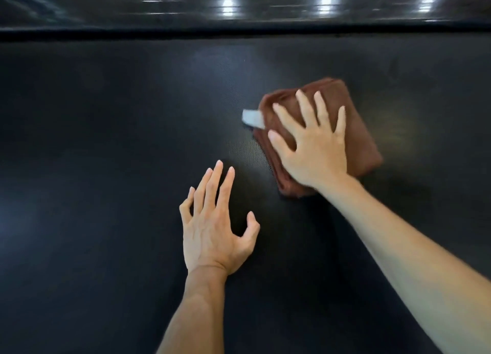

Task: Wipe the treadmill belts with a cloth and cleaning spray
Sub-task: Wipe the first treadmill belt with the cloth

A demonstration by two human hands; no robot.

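Note:
A black textured treadmill belt [106, 141] fills nearly the whole head view. A folded brown cloth [361, 141] with a white label at its left edge lies flat on the belt, right of centre. My right hand [313, 144] presses down on the cloth with its fingers spread and straight. My left hand [212, 221] is lower and left of the cloth, palm down over the belt, fingers extended and slightly bent, holding nothing. No spray bottle is in view.
The belt's far edge meets a dark side rail [239, 32] that runs across the top of the frame. Beyond the rail lies a glossy dark floor [265, 3] with bright light reflections.

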